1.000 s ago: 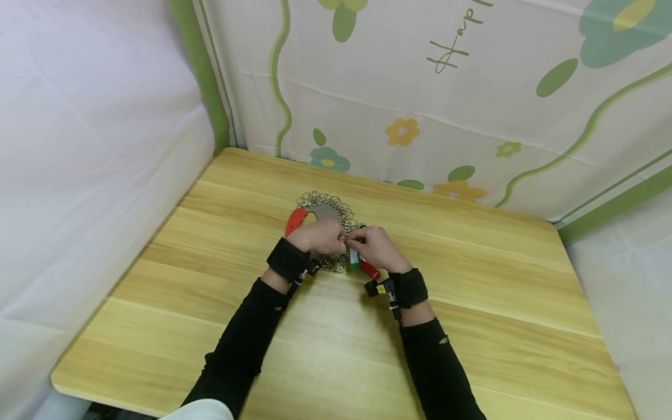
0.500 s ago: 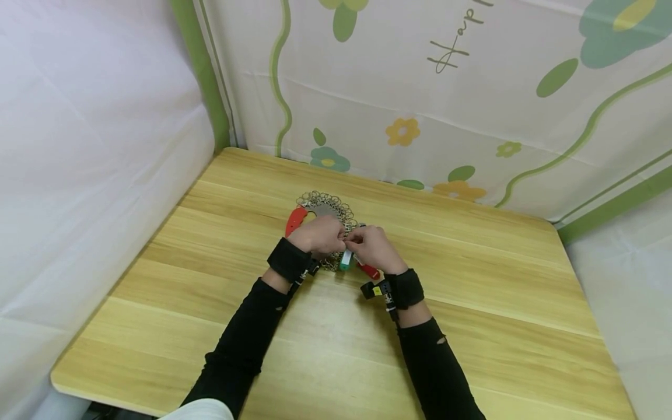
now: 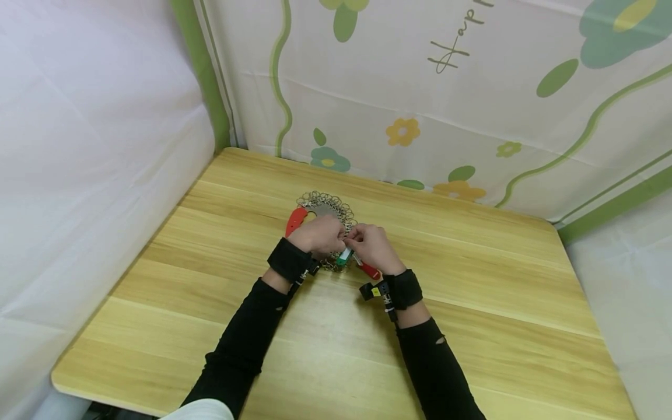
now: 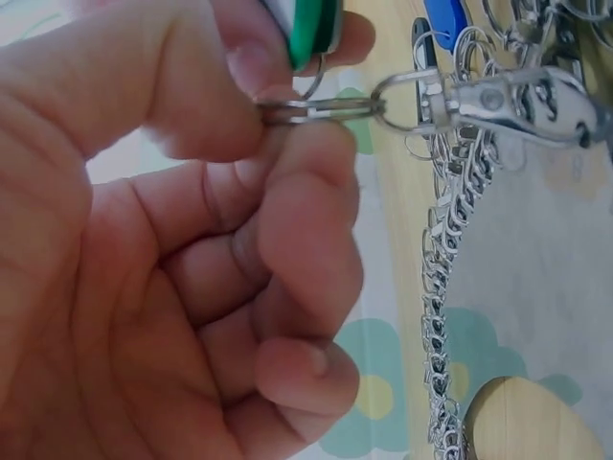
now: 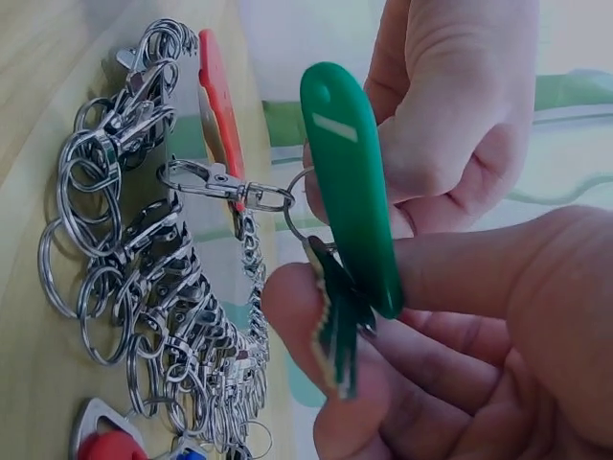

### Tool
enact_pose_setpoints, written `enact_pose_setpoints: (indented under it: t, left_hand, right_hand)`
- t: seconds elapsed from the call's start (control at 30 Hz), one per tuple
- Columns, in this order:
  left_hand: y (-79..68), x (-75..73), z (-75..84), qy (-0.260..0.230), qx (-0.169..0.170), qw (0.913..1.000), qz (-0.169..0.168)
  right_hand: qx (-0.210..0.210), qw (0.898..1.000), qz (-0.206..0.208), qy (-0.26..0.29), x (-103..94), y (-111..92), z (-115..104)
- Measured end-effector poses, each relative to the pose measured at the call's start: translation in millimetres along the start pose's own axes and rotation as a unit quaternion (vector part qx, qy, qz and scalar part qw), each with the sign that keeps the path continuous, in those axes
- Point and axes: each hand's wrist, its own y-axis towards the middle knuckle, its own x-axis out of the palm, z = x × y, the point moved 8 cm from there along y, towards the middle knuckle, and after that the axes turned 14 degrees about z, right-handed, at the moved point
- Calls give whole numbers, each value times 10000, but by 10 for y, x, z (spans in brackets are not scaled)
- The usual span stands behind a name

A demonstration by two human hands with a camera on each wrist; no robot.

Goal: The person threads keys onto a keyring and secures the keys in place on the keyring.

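My left hand [image 3: 321,234] pinches a metal split ring [image 4: 321,108] between thumb and fingers. The ring is linked to a silver swivel clasp [image 4: 517,103], hooked at the edge of a flat grey plate [image 3: 325,210] with a red handle [image 3: 296,220]. Close beside it, my right hand [image 3: 373,245] pinches a green key tag [image 5: 347,172], thumb against its lower end. A key [image 5: 330,316] hangs next to the tag, against my right fingers. In the right wrist view, the left hand [image 5: 460,115] is behind the tag and partly hides the ring.
Several more swivel clasps with rings [image 5: 182,278] line the plate's edge. A red key tag [image 3: 370,270] lies beneath my right hand. A blue tag [image 4: 445,19] shows among the clasps. Wooden tabletop [image 3: 472,303] surrounds everything; a printed curtain [image 3: 367,87] stands behind.
The green key tag has swung left, toward my left hand, and tilted. My right hand and wrist have shifted slightly left; my left hand stays in place.
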Motion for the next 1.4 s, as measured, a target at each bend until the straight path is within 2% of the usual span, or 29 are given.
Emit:
enact_pose_setpoints:
  t: [0.23,0.5,0.67,0.97,1.4]
  left_hand:
    - [7,8,-4,107,14,9999,56]
    - [23,25,-23,156,-92,9998,115]
    - [25,18,-22,-6,-101,9999,109]
    - [0,36,-28,-360,152,9991,-176]
    - [-13,55,-23,-210,37,9993,-299]
  right_hand:
    - [-83,9999,-52,-54,24,6,-6]
    - [-507,9987,1,-100,13,5,-93]
    - [-361,9993,30,-73,16,8,-61]
    - [-136,9998,169,-35,-9,11,-14]
    - [-137,9998,-130,-76,16,3,-17]
